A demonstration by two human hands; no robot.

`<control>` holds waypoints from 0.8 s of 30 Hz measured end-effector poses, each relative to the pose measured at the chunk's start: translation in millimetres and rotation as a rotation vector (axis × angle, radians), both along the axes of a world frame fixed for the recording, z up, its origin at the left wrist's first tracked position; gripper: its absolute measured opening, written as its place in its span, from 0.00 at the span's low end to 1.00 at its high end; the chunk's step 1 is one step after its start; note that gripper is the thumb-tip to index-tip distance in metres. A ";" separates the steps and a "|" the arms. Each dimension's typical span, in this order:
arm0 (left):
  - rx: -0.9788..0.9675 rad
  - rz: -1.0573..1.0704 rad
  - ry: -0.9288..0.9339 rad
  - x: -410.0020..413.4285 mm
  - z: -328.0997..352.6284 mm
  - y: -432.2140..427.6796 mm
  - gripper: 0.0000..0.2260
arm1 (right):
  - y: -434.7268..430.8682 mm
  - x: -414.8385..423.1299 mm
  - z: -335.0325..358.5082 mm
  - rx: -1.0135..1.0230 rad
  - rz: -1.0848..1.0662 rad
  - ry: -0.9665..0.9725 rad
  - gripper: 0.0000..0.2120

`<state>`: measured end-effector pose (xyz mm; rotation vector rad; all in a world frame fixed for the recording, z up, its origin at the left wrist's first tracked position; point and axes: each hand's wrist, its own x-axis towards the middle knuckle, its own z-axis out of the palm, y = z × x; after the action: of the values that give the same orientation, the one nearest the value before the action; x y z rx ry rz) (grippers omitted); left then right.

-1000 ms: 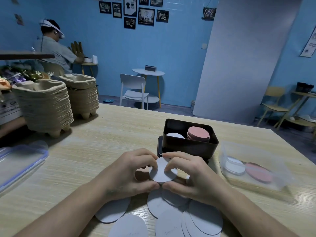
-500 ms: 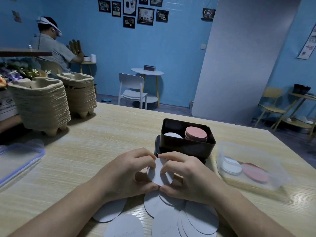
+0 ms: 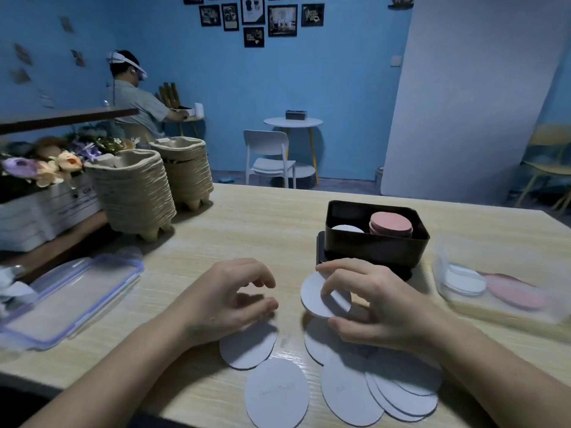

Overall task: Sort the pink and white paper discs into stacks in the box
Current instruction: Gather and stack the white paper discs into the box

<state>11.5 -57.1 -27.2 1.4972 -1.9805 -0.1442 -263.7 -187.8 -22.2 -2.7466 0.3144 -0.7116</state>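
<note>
Centre frame: my right hand (image 3: 383, 310) pinches one white disc (image 3: 313, 299), left hand (image 3: 228, 301) slack, empty; best laid flat on white stack (image 3: 347, 228).

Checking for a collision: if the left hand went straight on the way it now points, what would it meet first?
Probably the white disc pinched by the right hand; the left hand points toward it, though depth is unclear.

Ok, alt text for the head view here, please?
The right hand pinches a white disc just in front of the black box, which holds a pink stack beside boxed white discs. The left hand hovers empty, fingers loosely curled, above loose white discs spread on the wooden table.
</note>
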 end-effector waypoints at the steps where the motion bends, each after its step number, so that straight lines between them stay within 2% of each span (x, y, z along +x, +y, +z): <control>1: 0.022 0.013 0.000 3.1 -0.3 8.0 0.12 | 0.5 -0.1 -0.1 0.010 0.003 -0.002 0.12; 4: 0.115 0.020 -0.037 11.5 -2.0 30.3 0.15 | 2.8 0.0 -0.2 0.019 0.013 -0.002 0.12; 7: 0.239 0.037 -0.087 15.1 -3.2 46.9 0.28 | 5.6 -0.4 -0.1 0.029 0.031 0.009 0.12; 9: 0.263 0.053 -0.076 14.9 -3.0 52.9 0.33 | 6.0 -1.4 -0.3 0.028 0.032 0.020 0.12; 18: 0.258 0.074 0.059 14.6 5.5 46.6 0.24 | 5.7 -5.9 0.8 0.023 -0.017 0.045 0.13; 24: 0.040 -0.044 0.039 -6.9 12.1 6.5 0.23 | 3.1 -5.1 0.6 0.043 -0.043 0.032 0.16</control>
<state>4.6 -50.6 -15.2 1.4652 -1.9906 -0.2315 -268.8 -184.7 -21.6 -2.7200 0.3926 -0.6646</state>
